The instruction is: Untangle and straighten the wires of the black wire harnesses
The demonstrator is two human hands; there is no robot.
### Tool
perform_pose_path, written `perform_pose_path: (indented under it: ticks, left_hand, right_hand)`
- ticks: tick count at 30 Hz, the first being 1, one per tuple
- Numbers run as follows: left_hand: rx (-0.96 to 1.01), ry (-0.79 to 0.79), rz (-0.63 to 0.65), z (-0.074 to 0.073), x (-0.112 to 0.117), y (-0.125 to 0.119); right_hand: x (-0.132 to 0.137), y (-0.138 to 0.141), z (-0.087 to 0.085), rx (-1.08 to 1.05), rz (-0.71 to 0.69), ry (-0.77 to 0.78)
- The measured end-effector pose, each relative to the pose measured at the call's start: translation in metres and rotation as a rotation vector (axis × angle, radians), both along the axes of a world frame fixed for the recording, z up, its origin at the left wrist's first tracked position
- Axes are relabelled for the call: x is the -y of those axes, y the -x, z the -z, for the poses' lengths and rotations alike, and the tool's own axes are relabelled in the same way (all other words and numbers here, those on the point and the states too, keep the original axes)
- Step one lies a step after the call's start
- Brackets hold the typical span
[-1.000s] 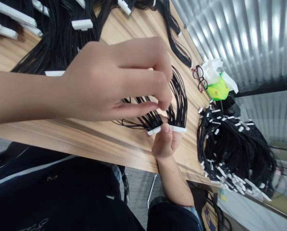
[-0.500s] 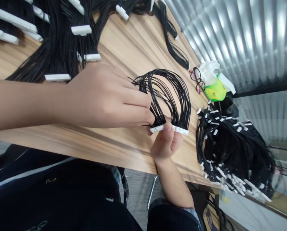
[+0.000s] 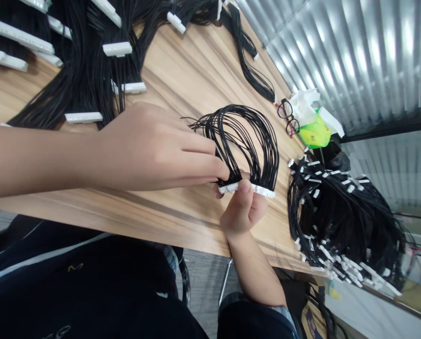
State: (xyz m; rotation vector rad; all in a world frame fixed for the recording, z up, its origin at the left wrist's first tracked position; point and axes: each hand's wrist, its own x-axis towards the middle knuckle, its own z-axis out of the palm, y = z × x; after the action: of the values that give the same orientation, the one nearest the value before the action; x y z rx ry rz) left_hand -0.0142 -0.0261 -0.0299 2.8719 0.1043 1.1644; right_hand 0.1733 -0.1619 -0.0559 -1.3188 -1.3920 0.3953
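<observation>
The right hand [image 3: 243, 210] holds a white connector [image 3: 246, 188] in a clenched grip. The left hand [image 3: 154, 150] grasps its black wires [image 3: 247, 141] above the desk [image 3: 182, 80].

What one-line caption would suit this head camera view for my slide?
Left hand touches thin black wires as right hand grips their long white plastic connector over a light wooden table.

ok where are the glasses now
In the head view, the glasses lie at the right edge of the table, beside a green bag and white tissue, above a heap of black wires.
</observation>
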Motion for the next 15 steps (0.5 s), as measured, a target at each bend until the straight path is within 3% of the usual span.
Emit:
perform_pose_path:
  ticks: [4,7,12,15]
  left_hand:
    - [-0.077,0.212,0.019,0.001,0.0,-0.005]
    - [-0.158,0.255,0.086,0.0,-0.002,-0.007]
    - [-0.136,0.087,0.059,-0.006,-0.003,-0.004]
    - [0.025,-0.065,0.254,-0.009,0.003,0.002]
  right_hand:
    - [0.0,-0.002,0.003,0.102,0.001,-0.014]
    - [0.0,-0.003,0.002,0.136,0.022,0.008]
    - [0.0,0.0,-0.004,0.112,0.012,0.072]
    - [-0.002,0.002,-0.006,0.009,0.014,0.06]
